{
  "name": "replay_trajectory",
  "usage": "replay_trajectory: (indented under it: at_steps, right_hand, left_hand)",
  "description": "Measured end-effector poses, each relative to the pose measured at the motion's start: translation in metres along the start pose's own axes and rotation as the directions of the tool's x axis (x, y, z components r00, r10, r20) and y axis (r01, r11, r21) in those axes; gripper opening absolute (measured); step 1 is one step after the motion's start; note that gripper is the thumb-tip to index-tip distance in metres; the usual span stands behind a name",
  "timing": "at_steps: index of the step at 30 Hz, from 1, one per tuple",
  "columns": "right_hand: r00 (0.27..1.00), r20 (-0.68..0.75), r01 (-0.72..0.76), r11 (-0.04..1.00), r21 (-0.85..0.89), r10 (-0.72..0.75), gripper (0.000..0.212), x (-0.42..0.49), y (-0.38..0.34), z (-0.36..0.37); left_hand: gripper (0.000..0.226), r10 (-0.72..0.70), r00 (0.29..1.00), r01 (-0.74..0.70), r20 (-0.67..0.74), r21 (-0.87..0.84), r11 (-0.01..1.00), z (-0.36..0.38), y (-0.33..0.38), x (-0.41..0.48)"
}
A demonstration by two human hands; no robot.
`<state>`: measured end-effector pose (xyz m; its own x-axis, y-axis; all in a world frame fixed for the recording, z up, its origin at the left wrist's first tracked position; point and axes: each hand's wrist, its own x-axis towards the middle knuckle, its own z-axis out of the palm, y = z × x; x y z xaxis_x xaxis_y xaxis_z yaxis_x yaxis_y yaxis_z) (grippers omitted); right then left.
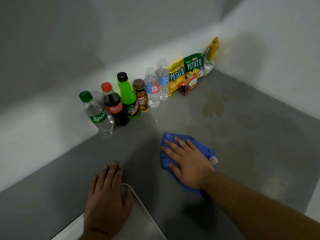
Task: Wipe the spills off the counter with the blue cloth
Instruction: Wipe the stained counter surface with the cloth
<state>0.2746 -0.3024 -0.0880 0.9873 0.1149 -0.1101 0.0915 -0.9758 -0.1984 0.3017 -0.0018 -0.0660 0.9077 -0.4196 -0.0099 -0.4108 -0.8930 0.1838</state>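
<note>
Your right hand (pixel 188 163) lies flat on the blue cloth (pixel 170 138), fingers straight and spread, palm pressing it down onto the grey counter (pixel 138 153); nothing is pinched or curled round, so the hand is released and simply bearing on the fabric. The cloth is bunched under that hand near the middle of the counter, showing past your fingertips on the far side, past your thumb on the left, and behind the heel of your palm, where a small white tag (pixel 213 160) sticks out to the right. Your left hand (pixel 107 196) is relaxed too, fingers extended and holding nothing, its palm resting over the rounded corner of a pale tray (pixel 147 220) at the near edge, with the fingertips reaching onto the bare counter. A yellowish spill (pixel 213 104) lies well beyond the cloth, toward the far corner, apart from it and untouched by the fabric. Along the left wall stands a row of bottles: Sprite (pixel 97 115), Coca-Cola (pixel 115 106), Mountain Dew (pixel 129 99), a Kopiko Lucky Day bottle (pixel 141 96) and two water bottles (pixel 152 87). Past them, two Potato chip bags (pixel 193 65) and a yellow bag (pixel 212 54) lean in the corner, with a Fudgee Barr pack (pixel 188 85) in front, just beside the spill's far edge.
</note>
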Motion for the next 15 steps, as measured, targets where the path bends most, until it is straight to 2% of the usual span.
replay_trajectory:
  at_steps: [5, 7, 12, 15]
  right_hand:
    - [0.975, -0.029, -0.219, 0.976, 0.017, 0.22, 0.066, 0.063, -0.026, -0.007]
    - [0.969, -0.035, -0.244, 0.969, 0.04, 0.246, 0.068, 0.069, -0.042, -0.004]
    - [0.999, -0.022, 0.033, 0.998, 0.045, -0.032, 0.068, 0.009, -0.043, 0.013]
    - [0.999, -0.006, 0.05, 0.998, 0.023, -0.05, 0.068, 0.0, -0.017, 0.011]
  left_hand:
    - [0.073, -0.011, 1.0, 0.011, 0.009, -0.009, 1.0, 0.0, 0.001, 0.0]
    - [0.073, -0.011, 1.0, 0.011, 0.018, 0.0, 1.0, 0.001, 0.0, 0.0]
    - [0.072, 0.011, 1.0, -0.012, 0.025, 0.026, 1.0, 0.002, -0.002, -0.001]
    - [0.071, 0.019, 1.0, -0.019, 0.004, 0.02, 1.0, 0.003, -0.003, -0.001]
